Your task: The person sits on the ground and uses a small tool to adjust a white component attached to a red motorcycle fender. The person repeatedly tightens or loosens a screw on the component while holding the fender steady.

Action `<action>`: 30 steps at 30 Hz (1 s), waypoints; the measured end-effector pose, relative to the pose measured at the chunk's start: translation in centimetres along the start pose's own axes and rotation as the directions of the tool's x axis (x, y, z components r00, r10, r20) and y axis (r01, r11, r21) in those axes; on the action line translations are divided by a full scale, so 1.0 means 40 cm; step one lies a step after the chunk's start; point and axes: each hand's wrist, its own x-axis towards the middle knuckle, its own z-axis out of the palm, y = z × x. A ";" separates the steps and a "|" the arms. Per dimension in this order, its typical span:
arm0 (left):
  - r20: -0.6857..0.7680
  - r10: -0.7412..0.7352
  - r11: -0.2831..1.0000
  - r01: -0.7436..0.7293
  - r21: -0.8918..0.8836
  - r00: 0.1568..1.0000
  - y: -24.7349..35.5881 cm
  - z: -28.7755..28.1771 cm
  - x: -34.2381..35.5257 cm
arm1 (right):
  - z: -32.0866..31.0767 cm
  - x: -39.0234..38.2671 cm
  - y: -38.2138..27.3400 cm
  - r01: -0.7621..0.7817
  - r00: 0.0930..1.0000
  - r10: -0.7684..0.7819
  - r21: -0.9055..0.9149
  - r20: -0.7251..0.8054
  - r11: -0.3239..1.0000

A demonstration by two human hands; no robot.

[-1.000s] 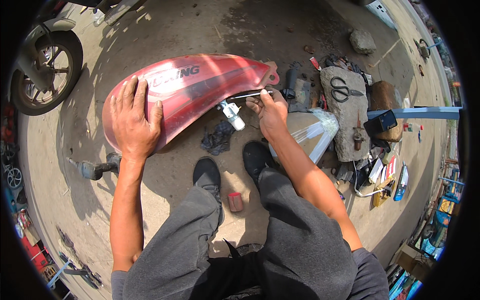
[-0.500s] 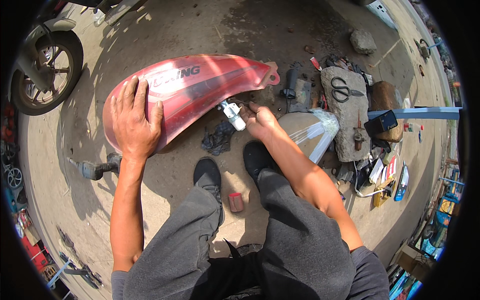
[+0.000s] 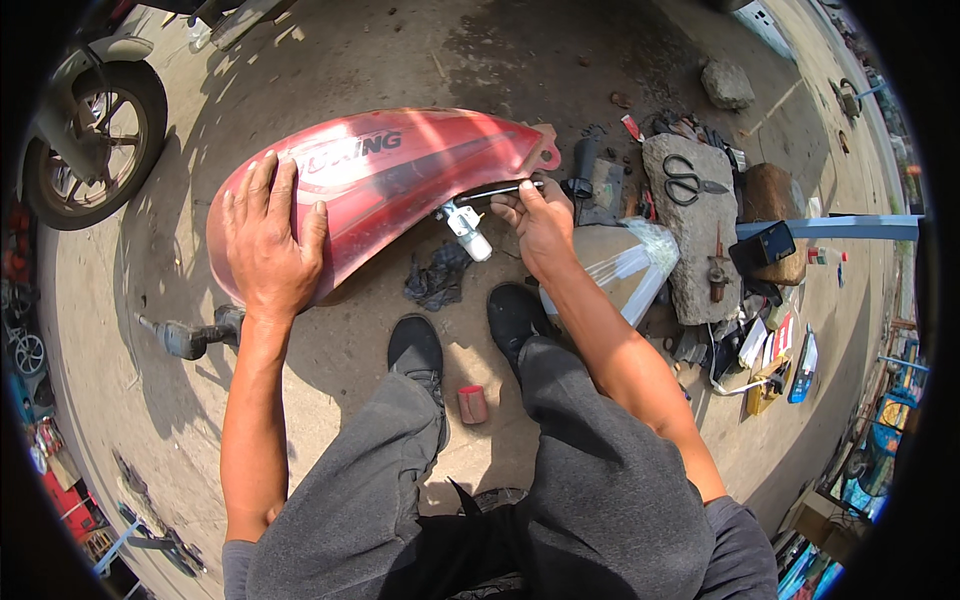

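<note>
A red motorcycle fuel tank point(image 3: 400, 165) lies on its side on the ground in front of me. My left hand point(image 3: 268, 240) rests flat on its left end, fingers spread. Beneath the tank's near edge, a metal fuel tap with a white cup point(image 3: 470, 235) sticks out. Just right of the tap, my right hand point(image 3: 540, 225) is closed around a thin metal rod-like tool point(image 3: 505, 190), which runs left along the tank's edge toward the tap. Its exact kind and far tip are unclear. A crumpled dark cloth point(image 3: 437, 277) lies beside the tap.
To the right, scissors point(image 3: 690, 182) lie on a stone slab point(image 3: 680, 255), near a black power tool point(image 3: 583, 165) and clear plastic wrap point(image 3: 645, 250). A drill-like tool point(image 3: 190, 340) is at lower left. A red cylinder point(image 3: 472, 404) stands between my shoes; a motorcycle wheel point(image 3: 150, 130) is far left.
My right hand has shifted a little right, away from the tap, and turned; the thin tool now shows along the tank's edge. My left hand stays put.
</note>
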 end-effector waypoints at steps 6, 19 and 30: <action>-0.003 0.009 1.000 -0.009 0.010 1.000 0.005 0.000 0.004 | -0.051 0.068 0.099 -0.469 0.859 0.511 0.370 -0.018 0.802; 0.014 0.003 1.000 -0.003 0.011 1.000 -0.001 -0.001 -0.001 | -0.024 0.017 0.013 -0.090 0.995 0.092 0.078 -0.026 0.993; 0.007 0.003 1.000 -0.004 0.016 1.000 -0.001 0.000 -0.002 | -0.004 0.007 0.008 -0.062 0.996 0.063 0.026 -0.058 0.998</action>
